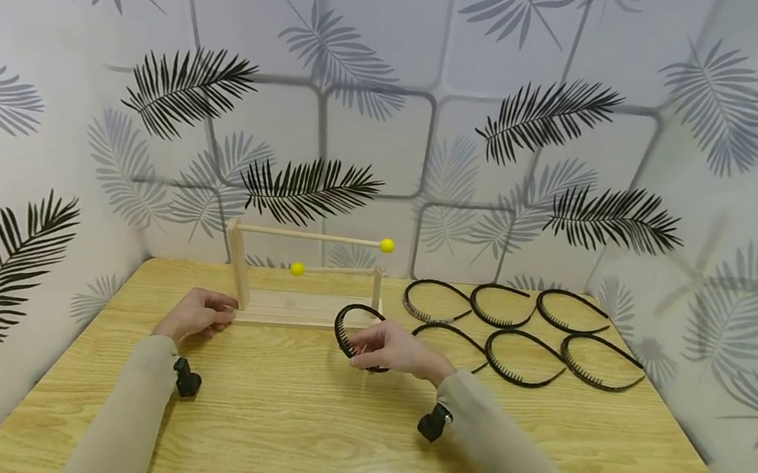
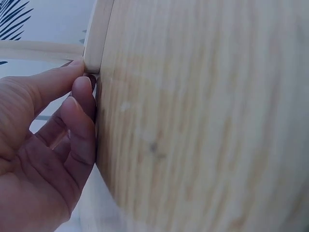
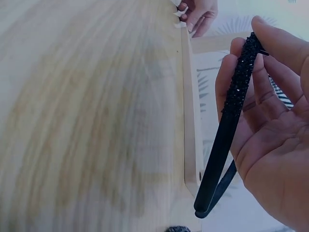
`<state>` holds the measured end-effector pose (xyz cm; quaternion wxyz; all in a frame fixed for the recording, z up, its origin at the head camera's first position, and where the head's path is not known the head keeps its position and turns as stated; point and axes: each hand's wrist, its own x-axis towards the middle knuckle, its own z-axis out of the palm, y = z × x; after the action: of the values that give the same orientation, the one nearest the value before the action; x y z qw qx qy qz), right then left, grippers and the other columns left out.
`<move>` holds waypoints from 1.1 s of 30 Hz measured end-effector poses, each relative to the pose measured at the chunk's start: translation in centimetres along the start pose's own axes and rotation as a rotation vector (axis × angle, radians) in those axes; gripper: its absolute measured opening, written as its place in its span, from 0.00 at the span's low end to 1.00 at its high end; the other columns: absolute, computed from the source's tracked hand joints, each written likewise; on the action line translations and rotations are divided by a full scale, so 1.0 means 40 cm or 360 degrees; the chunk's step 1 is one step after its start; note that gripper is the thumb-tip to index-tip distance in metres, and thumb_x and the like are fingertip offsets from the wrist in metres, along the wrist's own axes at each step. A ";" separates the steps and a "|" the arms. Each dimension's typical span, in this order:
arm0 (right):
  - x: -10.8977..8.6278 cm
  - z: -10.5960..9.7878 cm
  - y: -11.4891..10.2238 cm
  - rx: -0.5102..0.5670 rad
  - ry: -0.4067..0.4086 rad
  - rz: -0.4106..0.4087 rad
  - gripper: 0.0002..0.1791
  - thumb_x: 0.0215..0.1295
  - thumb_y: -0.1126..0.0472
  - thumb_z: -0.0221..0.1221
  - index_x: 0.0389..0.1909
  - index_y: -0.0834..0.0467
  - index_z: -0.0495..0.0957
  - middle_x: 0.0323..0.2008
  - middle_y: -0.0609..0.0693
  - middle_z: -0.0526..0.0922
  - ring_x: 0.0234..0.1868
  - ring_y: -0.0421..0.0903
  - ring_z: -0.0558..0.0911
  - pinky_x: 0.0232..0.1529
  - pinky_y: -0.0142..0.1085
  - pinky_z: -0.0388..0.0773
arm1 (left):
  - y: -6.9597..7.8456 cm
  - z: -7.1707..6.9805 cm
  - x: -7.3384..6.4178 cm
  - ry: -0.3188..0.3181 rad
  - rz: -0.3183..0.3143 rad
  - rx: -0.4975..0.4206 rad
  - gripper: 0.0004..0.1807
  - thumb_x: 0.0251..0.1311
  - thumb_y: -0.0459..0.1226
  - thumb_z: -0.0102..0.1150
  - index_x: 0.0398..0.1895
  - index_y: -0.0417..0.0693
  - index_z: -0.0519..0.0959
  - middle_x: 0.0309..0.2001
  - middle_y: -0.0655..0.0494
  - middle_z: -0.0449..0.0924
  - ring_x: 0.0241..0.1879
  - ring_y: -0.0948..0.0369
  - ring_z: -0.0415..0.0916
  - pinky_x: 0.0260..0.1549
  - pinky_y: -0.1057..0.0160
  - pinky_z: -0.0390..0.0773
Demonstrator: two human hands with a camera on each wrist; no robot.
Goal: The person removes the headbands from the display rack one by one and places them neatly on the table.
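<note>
My right hand [image 1: 398, 349] pinches a black headband [image 1: 342, 330] between thumb and fingers, in front of the right end of a wooden stand [image 1: 302, 307]. Up close in the right wrist view, dark glittering beads cover part of this headband [image 3: 235, 92], and its ends point away from the fingertips. My left hand [image 1: 199, 313] grips the left end of the stand's base, thumb and fingers at its corner [image 2: 98, 53]. Two thin rods run from the stand's posts, each tipped with a yellow ball [image 1: 387, 246]. Neither rod carries a headband.
Several black toothed headbands [image 1: 524, 358] lie in two rows on the right of the wood-grain table [image 1: 289, 427]. A leaf-patterned backdrop [image 1: 375, 143] rises behind the table and along its sides. Both wrists wear small black cameras [image 1: 187, 380].
</note>
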<state>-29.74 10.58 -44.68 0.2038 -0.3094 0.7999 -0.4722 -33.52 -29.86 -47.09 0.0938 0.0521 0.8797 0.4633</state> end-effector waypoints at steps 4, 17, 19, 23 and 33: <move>0.004 0.014 -0.004 -0.0047 -0.0041 -0.0020 0.22 0.63 0.60 0.66 0.57 0.59 0.80 0.43 0.51 0.86 0.38 0.40 0.82 0.42 0.33 0.79 | -0.003 0.001 0.002 0.0011 0.0009 0.0005 0.22 0.69 0.34 0.56 0.63 0.31 0.73 0.34 0.48 0.82 0.27 0.59 0.73 0.24 0.63 0.76; 0.030 0.072 0.005 -0.0175 -0.0153 -0.0005 0.19 0.62 0.60 0.67 0.54 0.56 0.83 0.37 0.44 0.85 0.37 0.38 0.82 0.38 0.31 0.79 | -0.011 0.000 0.007 0.0029 -0.0038 -0.0006 0.23 0.68 0.36 0.57 0.63 0.34 0.74 0.33 0.51 0.82 0.27 0.62 0.74 0.24 0.64 0.76; 0.034 0.081 0.009 -0.0171 -0.0161 0.0008 0.19 0.62 0.61 0.67 0.54 0.58 0.83 0.35 0.45 0.85 0.36 0.38 0.83 0.37 0.32 0.80 | -0.011 0.000 0.006 0.0029 -0.0050 -0.0003 0.23 0.69 0.37 0.57 0.63 0.34 0.74 0.33 0.51 0.82 0.27 0.62 0.74 0.24 0.64 0.76; 0.042 0.095 0.017 -0.0184 -0.0185 0.0013 0.18 0.62 0.62 0.67 0.53 0.59 0.83 0.32 0.46 0.85 0.33 0.39 0.82 0.34 0.33 0.81 | -0.012 -0.001 0.007 0.0021 -0.0055 -0.0014 0.23 0.69 0.37 0.57 0.63 0.34 0.74 0.33 0.51 0.81 0.27 0.62 0.74 0.23 0.64 0.75; 0.041 0.096 0.015 -0.0325 -0.0097 0.0057 0.17 0.58 0.60 0.70 0.49 0.55 0.85 0.29 0.41 0.86 0.31 0.35 0.82 0.33 0.28 0.77 | -0.012 -0.002 0.008 0.0009 -0.0043 -0.0032 0.23 0.69 0.36 0.57 0.63 0.33 0.73 0.34 0.50 0.82 0.26 0.62 0.73 0.23 0.65 0.75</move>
<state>-28.74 7.25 -47.06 0.2039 -0.3284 0.8427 -0.3749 -33.85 -30.15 -47.48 0.0982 0.0379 0.8759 0.4708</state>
